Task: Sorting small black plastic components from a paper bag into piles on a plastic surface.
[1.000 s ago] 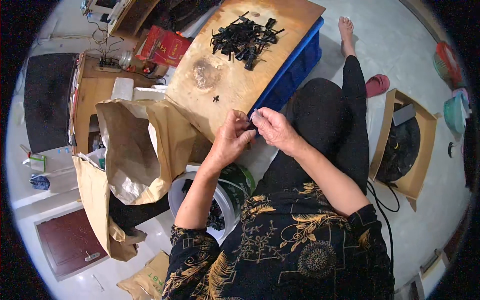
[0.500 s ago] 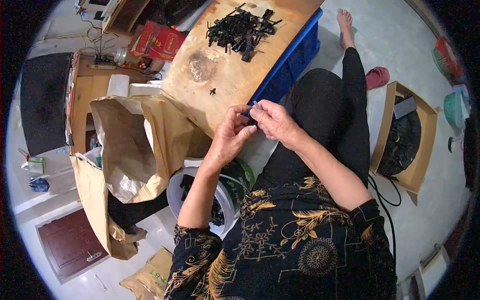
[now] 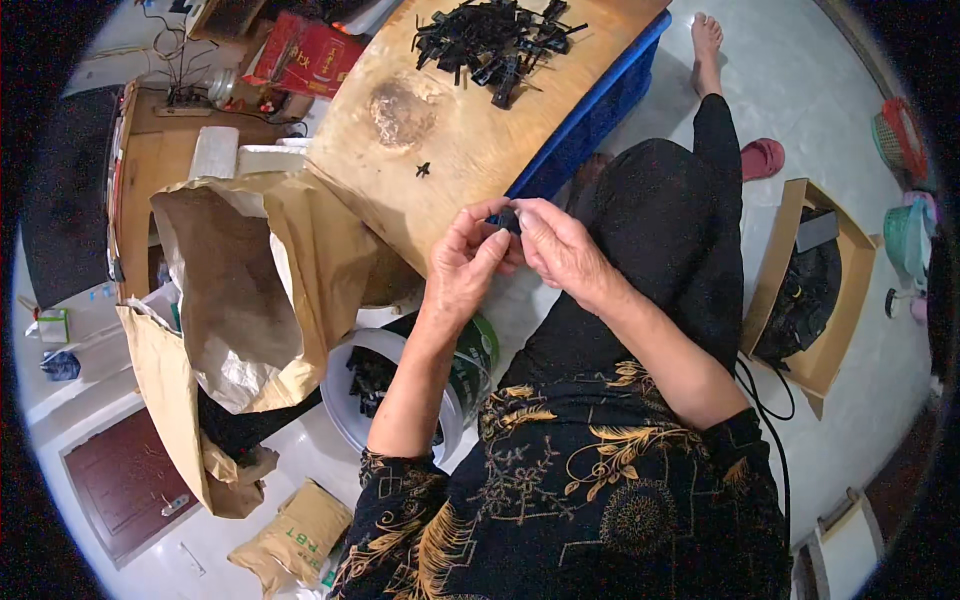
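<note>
head view shows the left hand (image 3: 462,272) and the right hand (image 3: 560,250) meeting at the near edge of the wooden board (image 3: 470,140), fingers of both pinched together on 1 small black part (image 3: 507,219). more black parts (image 3: 495,40) lie piled at the board's far end.

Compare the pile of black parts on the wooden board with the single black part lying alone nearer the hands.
The pile of black parts is a heaped tangle of many pieces at the far end of the wooden board; the single black part is one small piece lying flat, apart from the others. The pile lies far from the left hand and right hand; the single part lies closer. Both are black and untouched.
</note>
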Demonstrator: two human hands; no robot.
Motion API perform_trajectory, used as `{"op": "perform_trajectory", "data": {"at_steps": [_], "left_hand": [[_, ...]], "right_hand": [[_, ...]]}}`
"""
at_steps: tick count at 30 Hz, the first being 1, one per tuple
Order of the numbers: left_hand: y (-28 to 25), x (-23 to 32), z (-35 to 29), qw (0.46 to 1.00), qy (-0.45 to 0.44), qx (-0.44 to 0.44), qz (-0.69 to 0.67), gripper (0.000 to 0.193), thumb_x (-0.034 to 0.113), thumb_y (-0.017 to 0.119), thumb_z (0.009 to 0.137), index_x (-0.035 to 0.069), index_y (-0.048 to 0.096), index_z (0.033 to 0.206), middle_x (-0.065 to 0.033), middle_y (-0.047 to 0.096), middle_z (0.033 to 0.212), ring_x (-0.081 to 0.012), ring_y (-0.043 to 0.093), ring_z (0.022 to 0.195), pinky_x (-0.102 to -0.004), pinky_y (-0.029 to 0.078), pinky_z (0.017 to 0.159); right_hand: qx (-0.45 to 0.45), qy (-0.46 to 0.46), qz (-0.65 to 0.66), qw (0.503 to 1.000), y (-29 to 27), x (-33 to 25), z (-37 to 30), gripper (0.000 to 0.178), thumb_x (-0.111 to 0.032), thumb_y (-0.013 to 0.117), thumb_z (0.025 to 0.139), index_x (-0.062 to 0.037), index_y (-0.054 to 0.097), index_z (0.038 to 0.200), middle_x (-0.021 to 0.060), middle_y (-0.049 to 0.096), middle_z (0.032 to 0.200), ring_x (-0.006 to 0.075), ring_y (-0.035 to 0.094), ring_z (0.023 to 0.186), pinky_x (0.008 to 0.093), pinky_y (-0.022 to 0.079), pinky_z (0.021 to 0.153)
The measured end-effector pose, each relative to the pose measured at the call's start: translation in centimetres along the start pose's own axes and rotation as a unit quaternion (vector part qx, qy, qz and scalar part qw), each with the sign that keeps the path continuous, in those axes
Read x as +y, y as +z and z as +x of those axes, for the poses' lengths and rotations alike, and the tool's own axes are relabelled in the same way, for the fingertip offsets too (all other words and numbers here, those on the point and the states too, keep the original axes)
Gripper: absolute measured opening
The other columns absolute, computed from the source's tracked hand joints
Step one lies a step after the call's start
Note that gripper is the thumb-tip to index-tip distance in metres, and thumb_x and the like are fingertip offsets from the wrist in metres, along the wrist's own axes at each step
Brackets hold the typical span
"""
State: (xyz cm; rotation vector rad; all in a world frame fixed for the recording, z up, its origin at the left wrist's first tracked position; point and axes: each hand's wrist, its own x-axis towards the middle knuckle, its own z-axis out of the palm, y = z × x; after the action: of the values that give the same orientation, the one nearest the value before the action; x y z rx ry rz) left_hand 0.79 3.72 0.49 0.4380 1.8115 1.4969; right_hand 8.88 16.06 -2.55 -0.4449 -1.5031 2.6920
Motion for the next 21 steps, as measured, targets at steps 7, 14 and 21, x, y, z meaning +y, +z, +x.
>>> {"op": "perform_trajectory", "data": {"at_steps": [7, 14, 21], "left_hand": [[-0.1, -0.1, 0.7, 1.0, -0.015, 0.025, 0.0, 0.03, 0.007, 0.052, 0.085, 0.003, 0.05, 0.114, -0.0035, 0.057, 0.079, -0.0089, 0.055, 0.068, -0.021, 0.045, 0.058], [0.3, 0.1, 0.8, 0.999, 0.002, 0.038, 0.034, 0.028, 0.003, 0.051, 0.084, 0.001, 0.052, 0.112, -0.0035, 0.058, 0.08, -0.0093, 0.055, 0.069, -0.0216, 0.046, 0.059], [1.3, -0.2, 0.7, 0.923, 0.183, 0.119, 0.316, 0.03, -0.003, 0.056, 0.077, 0.002, 0.057, 0.106, -0.0116, 0.063, 0.095, -0.0187, 0.062, 0.084, -0.0278, 0.048, 0.072]], "right_hand": [[0.02, -0.036, -0.097, 0.994, 0.1, 1.4, 0.8, 0.033, -0.023, 0.039, 0.093, -0.0014, 0.042, 0.118, -0.0034, 0.038, 0.059, 0.0039, 0.035, 0.05, 0.0182, 0.03, 0.044], [0.04, -0.061, -0.158, 0.985, 0.0, 2.0, 1.4, 0.031, -0.021, 0.041, 0.092, -0.0011, 0.043, 0.116, -0.0022, 0.04, 0.059, 0.0056, 0.039, 0.053, 0.0217, 0.035, 0.047], [0.053, -0.112, -0.192, 0.974, -0.1, 2.5, 1.7, 0.027, -0.017, 0.043, 0.09, -0.0025, 0.045, 0.114, -0.0024, 0.04, 0.06, 0.0061, 0.038, 0.052, 0.0226, 0.035, 0.047]]}}
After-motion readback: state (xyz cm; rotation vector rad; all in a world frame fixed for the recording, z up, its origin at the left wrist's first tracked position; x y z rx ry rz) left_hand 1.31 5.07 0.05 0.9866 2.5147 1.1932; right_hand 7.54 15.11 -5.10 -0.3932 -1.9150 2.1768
